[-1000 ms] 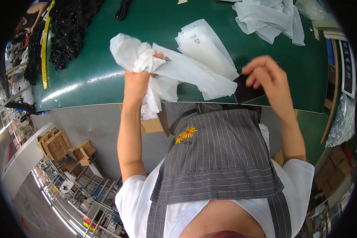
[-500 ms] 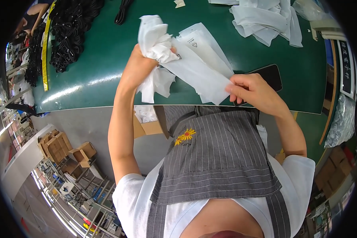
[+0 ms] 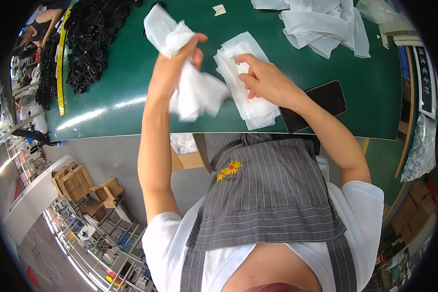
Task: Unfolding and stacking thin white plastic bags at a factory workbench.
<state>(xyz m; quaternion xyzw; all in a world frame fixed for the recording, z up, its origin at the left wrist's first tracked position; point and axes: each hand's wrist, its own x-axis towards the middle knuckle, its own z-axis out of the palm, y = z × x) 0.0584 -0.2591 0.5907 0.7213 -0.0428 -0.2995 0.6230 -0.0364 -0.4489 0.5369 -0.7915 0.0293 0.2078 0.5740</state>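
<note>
The left hand (image 3: 180, 61) is raised above the green bench (image 3: 121, 97), closed around a crumpled bundle of white bags (image 3: 190, 87) that hangs down from its grip. The right hand (image 3: 265, 80) lies with loosely spread fingers on a flat stack of white bags (image 3: 243, 104) resting on the bench, just beside a dark phone (image 3: 319, 104). A looser heap of white bags (image 3: 316, 22) sits at the far edge, and black coiled items, possibly cables (image 3: 90, 41), lie far left.
</note>
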